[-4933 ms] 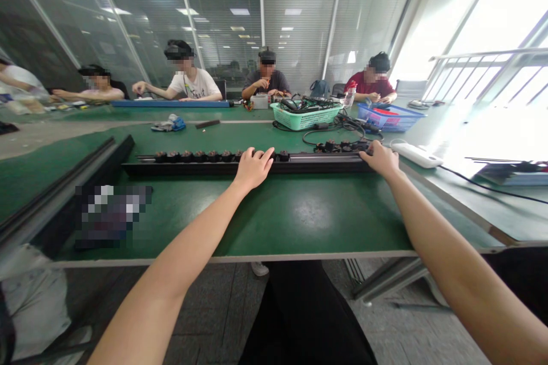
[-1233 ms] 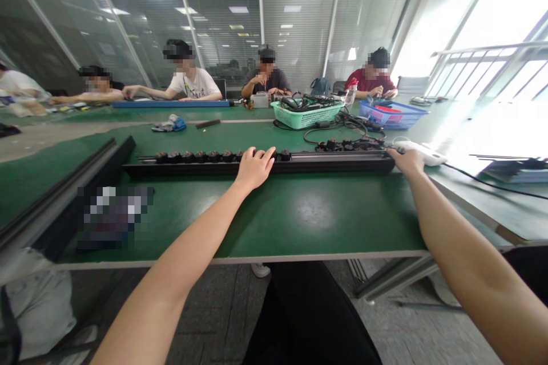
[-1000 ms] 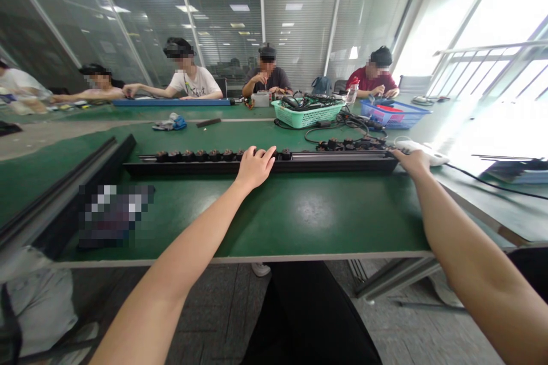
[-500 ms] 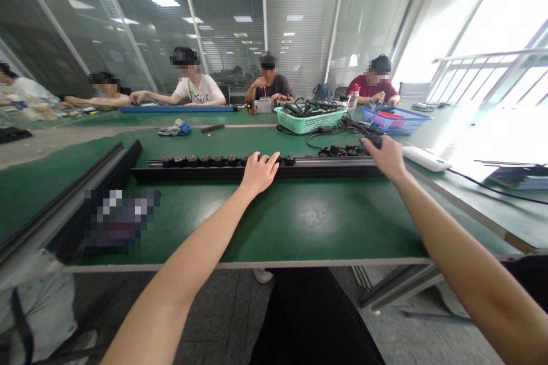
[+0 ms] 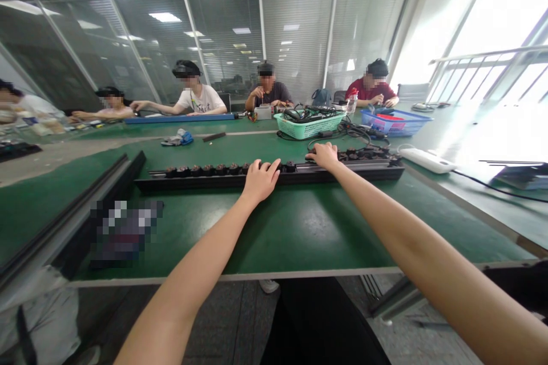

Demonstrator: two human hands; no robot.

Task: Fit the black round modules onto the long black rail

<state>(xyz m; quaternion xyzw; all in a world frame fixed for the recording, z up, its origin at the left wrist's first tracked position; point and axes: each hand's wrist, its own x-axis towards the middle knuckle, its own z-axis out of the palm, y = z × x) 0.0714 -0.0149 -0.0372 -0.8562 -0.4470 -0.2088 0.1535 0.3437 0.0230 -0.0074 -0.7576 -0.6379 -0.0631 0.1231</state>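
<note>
A long black channel-shaped bar [image 5: 205, 182] lies across the green table, with a row of small black round parts [image 5: 220, 169] along thin metal rails [image 5: 303, 167] at its back. My left hand [image 5: 262, 181] rests over the middle of the row, fingers apart and touching the black parts; its fingertips are partly hidden. My right hand [image 5: 325, 155] is above the rails to the right, its fingers curled down round a small black part mostly hidden under them. More loose black parts [image 5: 372, 155] are heaped behind the bar's right end.
A green basket [image 5: 306, 129] of cables and a blue basket [image 5: 396, 124] stand farther back. At the right lies a white power strip [image 5: 428, 159]. Another long dark bar [image 5: 103, 205] lies at the left, beside a pixelated dark item [image 5: 128, 234]. Several people sit across the table.
My right hand has moved left from the bar's right end, with the small dark part under its fingers. My left hand stays over the row. The view has tilted slightly up.
</note>
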